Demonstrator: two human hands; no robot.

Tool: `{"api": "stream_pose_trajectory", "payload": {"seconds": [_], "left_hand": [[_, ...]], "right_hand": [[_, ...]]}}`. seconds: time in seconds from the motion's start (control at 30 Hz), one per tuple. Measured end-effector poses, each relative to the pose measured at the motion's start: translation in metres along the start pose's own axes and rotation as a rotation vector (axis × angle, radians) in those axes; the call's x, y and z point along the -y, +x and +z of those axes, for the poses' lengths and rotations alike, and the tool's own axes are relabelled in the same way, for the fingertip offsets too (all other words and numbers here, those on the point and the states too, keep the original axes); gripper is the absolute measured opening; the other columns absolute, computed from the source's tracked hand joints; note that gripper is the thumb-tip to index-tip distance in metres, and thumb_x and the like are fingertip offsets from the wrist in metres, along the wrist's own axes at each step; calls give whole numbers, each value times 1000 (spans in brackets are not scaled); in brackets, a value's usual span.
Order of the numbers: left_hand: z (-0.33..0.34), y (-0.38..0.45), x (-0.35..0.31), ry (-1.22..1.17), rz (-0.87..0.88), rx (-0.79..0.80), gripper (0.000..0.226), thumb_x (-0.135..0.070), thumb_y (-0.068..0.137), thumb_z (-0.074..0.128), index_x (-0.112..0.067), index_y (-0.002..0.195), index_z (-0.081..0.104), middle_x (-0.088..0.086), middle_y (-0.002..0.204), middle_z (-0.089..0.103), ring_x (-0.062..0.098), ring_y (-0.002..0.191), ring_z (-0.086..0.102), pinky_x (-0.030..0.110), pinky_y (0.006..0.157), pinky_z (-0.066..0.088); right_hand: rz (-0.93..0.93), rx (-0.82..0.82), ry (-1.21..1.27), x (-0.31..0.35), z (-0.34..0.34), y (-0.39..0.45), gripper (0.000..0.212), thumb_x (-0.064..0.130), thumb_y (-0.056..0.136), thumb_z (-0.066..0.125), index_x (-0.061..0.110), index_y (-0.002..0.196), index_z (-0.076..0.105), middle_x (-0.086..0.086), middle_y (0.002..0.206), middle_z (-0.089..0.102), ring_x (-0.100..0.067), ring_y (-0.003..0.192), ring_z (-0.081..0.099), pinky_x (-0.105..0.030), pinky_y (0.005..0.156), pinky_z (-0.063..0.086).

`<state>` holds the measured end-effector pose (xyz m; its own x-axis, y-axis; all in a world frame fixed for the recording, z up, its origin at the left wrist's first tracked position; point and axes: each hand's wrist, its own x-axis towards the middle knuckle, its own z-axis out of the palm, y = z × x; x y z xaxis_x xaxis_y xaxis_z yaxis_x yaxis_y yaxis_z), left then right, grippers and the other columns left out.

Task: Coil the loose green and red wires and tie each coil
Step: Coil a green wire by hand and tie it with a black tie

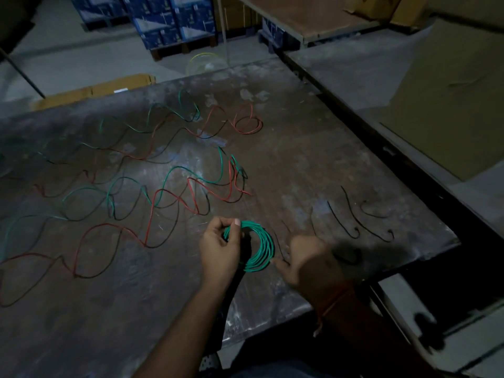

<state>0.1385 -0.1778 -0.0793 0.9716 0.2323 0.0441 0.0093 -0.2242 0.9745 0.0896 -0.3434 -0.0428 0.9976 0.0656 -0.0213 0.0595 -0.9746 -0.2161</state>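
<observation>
Now left hand (219,248) pinches round green wire coil (260,248); right hand (305,261) blurred, grip unclear.

worn matt table (313,165), glossy plastic-coated green coil (261,249)

Loose wires (163,192) left of coil (259,249)

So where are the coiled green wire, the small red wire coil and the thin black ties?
coiled green wire (263,251), head view, right arc of loops
small red wire coil (248,126), head view, lower rim
thin black ties (362,223), head view, middle of one strand
</observation>
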Motion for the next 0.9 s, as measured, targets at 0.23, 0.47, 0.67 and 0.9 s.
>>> {"api": "stream_pose_trajectory", "payload": {"seconds": [0.23,0.47,0.67,0.9], "left_hand": [[-2,-2,2,-85,-38,8,20,-32,94,63,-17,80,62,8,72,67,22,66,62,41,65,50],[-4,-2,1,-103,-41,-5,19,-22,97,63,-14,80,61,6,68,66,19,64,62,48,63,53],[-3,-5,-1,-196,-109,10,21,-35,90,64,-17,80,61,14,69,65,28,63,61,49,61,52],[-2,-2,-3,-180,-144,22,24,-42,88,63,-18,86,63,21,76,71,36,67,68,47,61,54]], "right_hand": [[210,237,21,7,-1,18,17,23,99,54,15,111,63,-8,117,64,-26,108,63,-32,86,51],[191,-12,233,1,6,19,18,26,102,50,13,108,61,-8,105,61,-30,101,61,-28,77,38],[63,-407,872,-4,3,19,12,18,96,62,20,107,59,4,84,66,-13,76,66,-39,69,58],[-60,-236,1391,8,-13,14,13,10,93,60,16,104,62,-9,92,73,-19,84,71,-27,77,55]]}}
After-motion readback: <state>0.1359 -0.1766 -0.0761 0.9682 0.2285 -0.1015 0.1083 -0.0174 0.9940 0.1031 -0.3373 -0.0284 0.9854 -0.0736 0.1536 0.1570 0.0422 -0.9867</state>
